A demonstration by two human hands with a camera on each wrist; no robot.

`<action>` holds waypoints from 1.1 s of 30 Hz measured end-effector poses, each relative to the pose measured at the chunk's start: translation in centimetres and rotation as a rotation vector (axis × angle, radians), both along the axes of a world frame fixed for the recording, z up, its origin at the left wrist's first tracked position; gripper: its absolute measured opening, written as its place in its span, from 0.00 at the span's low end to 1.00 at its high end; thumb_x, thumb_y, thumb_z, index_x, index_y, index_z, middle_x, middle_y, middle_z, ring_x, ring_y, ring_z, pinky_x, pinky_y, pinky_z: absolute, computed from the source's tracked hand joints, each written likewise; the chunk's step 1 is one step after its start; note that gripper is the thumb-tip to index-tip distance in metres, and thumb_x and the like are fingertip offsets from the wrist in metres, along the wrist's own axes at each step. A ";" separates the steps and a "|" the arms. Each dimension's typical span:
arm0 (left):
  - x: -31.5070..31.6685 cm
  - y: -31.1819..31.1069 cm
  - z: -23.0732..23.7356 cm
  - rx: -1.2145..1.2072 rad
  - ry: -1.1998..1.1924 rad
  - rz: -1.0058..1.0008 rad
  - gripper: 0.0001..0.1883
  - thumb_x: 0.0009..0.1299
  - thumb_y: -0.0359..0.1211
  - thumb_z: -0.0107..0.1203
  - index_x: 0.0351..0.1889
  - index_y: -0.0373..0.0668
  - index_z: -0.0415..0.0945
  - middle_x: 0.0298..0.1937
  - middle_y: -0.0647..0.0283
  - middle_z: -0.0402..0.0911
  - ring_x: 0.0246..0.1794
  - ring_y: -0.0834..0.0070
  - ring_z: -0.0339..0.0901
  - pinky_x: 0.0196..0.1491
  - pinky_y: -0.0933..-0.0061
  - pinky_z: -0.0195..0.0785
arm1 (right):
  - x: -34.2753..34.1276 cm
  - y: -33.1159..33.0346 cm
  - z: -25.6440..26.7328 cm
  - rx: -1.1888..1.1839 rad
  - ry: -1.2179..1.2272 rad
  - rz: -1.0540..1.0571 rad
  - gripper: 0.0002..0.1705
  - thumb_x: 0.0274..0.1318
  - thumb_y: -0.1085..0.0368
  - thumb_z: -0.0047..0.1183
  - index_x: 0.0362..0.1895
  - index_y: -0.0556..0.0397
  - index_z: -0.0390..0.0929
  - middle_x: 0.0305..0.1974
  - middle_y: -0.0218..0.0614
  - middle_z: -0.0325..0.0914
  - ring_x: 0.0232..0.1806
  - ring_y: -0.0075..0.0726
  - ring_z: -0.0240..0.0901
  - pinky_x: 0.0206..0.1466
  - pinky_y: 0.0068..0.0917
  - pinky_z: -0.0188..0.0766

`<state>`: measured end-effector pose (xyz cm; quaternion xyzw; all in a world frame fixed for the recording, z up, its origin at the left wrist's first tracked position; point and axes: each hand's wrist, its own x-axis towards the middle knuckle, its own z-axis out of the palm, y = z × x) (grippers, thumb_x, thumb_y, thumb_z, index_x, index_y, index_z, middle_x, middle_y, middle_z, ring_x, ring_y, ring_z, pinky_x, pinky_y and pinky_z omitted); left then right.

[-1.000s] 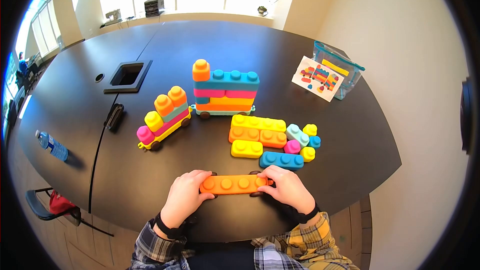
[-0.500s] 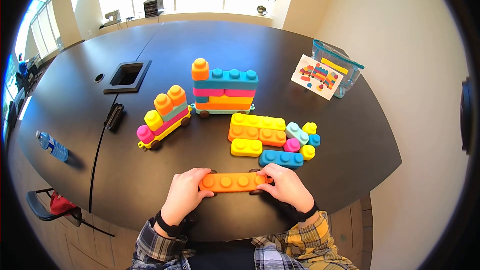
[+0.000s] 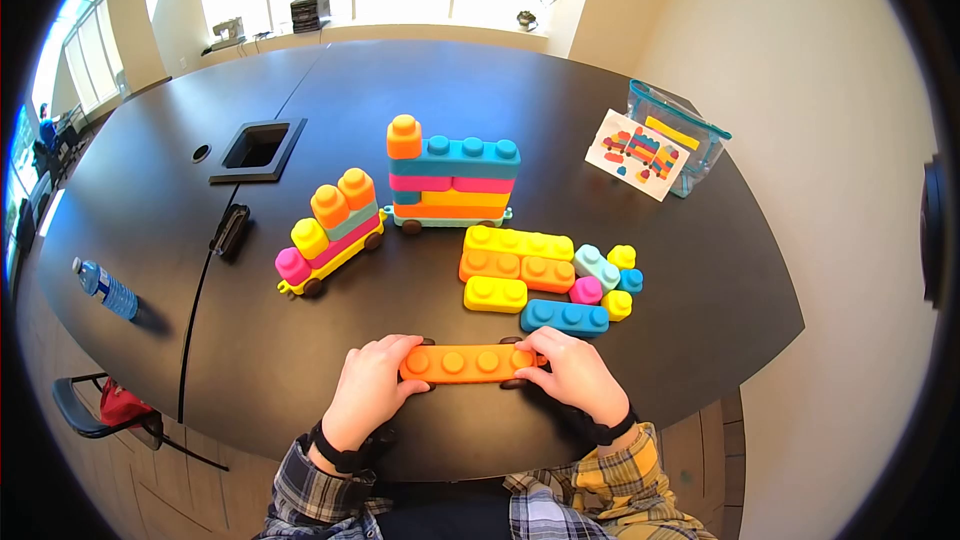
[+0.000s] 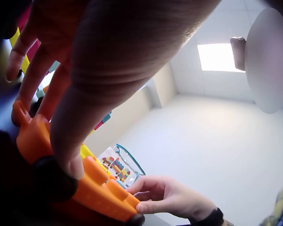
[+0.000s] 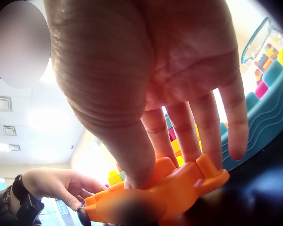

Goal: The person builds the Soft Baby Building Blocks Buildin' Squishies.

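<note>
Both hands hold an orange wheeled toy train base [image 3: 468,364] with a row of studs, level at the near side of the black table. At its left end, the left hand [image 3: 375,377] pinches it between thumb and fingers. The right hand [image 3: 575,372] grips the other end the same way, near the hitch. Dark wheels [image 5: 132,207] show beneath the base in the right wrist view. Just beyond lie loose blocks: a blue block [image 3: 565,317], a short yellow block [image 3: 495,293], a long yellow block [image 3: 518,242], a pink block [image 3: 586,290] and several others.
Farther back stand two built train cars, a tall car [image 3: 452,180] and a stepped car [image 3: 330,240]. A picture card [image 3: 634,155] leans on a clear bag [image 3: 705,155] at right. Leftward are a black case [image 3: 230,231], a table opening [image 3: 256,150] and a water bottle [image 3: 105,290].
</note>
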<state>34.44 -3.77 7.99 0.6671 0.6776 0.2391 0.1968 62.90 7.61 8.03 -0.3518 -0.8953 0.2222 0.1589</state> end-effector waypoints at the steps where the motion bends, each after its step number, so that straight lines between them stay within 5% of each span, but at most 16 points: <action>1: 0.0 -0.1 0.0 0.001 0.000 0.000 0.32 0.59 0.37 0.77 0.63 0.43 0.80 0.59 0.58 0.86 0.60 0.55 0.81 0.63 0.57 0.70 | 0.1 0.1 0.2 0.001 0.000 0.000 0.18 0.58 0.58 0.70 0.49 0.51 0.83 0.43 0.38 0.81 0.45 0.51 0.82 0.46 0.41 0.79; 6: 0.1 -0.3 -0.1 0.013 -0.012 0.009 0.32 0.60 0.37 0.76 0.63 0.43 0.80 0.60 0.58 0.85 0.62 0.54 0.80 0.63 0.57 0.71 | 2.6 1.6 1.9 0.113 0.123 -0.109 0.19 0.58 0.58 0.70 0.49 0.53 0.84 0.46 0.40 0.85 0.47 0.52 0.83 0.48 0.41 0.81; 11: 0.1 -0.2 -0.3 0.015 -0.022 -0.001 0.32 0.60 0.37 0.76 0.63 0.43 0.80 0.60 0.57 0.85 0.61 0.53 0.80 0.64 0.55 0.72 | 6.2 4.1 0.8 0.396 -0.165 -0.373 0.18 0.53 0.61 0.72 0.47 0.51 0.85 0.43 0.38 0.82 0.49 0.48 0.79 0.52 0.44 0.76; 21: 0.1 0.1 -0.7 0.046 -0.032 -0.004 0.32 0.60 0.36 0.77 0.63 0.41 0.80 0.59 0.55 0.85 0.59 0.51 0.80 0.64 0.56 0.73 | 6.7 4.3 0.3 0.367 -0.181 -0.311 0.18 0.56 0.61 0.71 0.48 0.52 0.82 0.45 0.36 0.83 0.50 0.46 0.79 0.53 0.41 0.70; 30: -0.6 0.1 -0.3 0.164 -0.042 -0.111 0.38 0.63 0.36 0.75 0.71 0.41 0.74 0.68 0.52 0.80 0.62 0.50 0.79 0.68 0.56 0.71 | 4.4 1.7 3.6 0.456 0.117 -0.360 0.18 0.59 0.62 0.70 0.50 0.51 0.80 0.47 0.38 0.85 0.44 0.53 0.79 0.49 0.43 0.72; 33: -0.7 0.0 1.1 0.299 -0.179 -0.072 0.40 0.65 0.35 0.74 0.75 0.41 0.70 0.70 0.51 0.78 0.64 0.50 0.79 0.69 0.57 0.71 | 2.3 0.2 3.3 0.282 0.291 -0.246 0.20 0.61 0.62 0.69 0.55 0.50 0.78 0.48 0.39 0.85 0.45 0.54 0.81 0.50 0.45 0.76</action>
